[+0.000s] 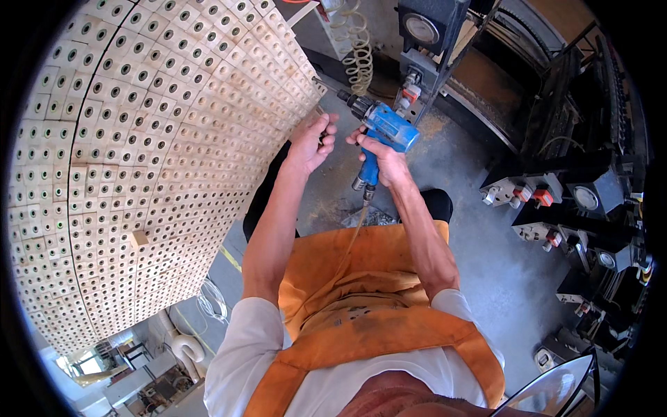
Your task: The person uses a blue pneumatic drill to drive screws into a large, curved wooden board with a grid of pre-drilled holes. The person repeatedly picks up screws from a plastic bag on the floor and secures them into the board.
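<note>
The right hand [387, 158] wraps its fingers around the drill [391, 126], whose bit [328, 86] points toward the near edge of the blocks [198, 116], while the left hand [310, 144] curls nearly closed beside them, its contents unclear.

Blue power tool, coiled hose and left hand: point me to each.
Blue power tool [390, 125]: head view, on its blue body.
Coiled hose [360, 67]: head view, on its pale coils.
Left hand [310, 144]: head view, on its back.
</note>
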### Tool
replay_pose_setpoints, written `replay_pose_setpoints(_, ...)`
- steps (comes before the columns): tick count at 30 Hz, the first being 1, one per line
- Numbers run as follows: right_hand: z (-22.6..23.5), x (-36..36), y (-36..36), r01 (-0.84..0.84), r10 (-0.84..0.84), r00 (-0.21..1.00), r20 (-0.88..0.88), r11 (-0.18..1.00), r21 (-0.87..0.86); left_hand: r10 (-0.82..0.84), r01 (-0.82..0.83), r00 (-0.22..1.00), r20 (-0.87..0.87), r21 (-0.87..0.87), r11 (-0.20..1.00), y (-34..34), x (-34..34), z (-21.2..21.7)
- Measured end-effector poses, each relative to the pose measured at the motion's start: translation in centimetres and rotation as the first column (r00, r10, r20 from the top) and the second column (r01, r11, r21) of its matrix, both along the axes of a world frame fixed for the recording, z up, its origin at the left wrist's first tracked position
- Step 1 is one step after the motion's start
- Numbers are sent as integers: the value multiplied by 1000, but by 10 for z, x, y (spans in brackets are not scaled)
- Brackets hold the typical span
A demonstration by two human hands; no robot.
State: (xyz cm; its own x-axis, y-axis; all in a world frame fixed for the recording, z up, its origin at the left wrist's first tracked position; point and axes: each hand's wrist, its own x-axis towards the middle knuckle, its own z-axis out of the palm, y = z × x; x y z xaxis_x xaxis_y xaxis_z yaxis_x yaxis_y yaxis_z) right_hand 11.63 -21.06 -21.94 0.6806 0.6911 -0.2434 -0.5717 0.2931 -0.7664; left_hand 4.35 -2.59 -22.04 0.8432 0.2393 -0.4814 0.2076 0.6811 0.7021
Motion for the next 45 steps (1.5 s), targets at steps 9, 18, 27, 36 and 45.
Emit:
replay_pose_setpoints(9,14,-8,-15,-36,37,999,-37,999,17,179,-182,969,171,0,983,9,2,16)
replay_pose_setpoints(18,6,2,-54,-131,135,990,-48,988,78,85,-92,972,217,24,995,17,18,34)
replay_pose_setpoints(27,-1,-7,-35,-18,27,997,-78,993,113,134,-148,981,142,93,985,16,45,34)
replay_pose_setpoints(36,8,1,-6,22,-16,998,-63,996,89,215,-210,957,195,-45,977,14,52,31)
replay_pose_setpoints(45,20,3,1,2,-4,999,51,1000,22,47,-46,999,20,-37,998,-6,10,6)
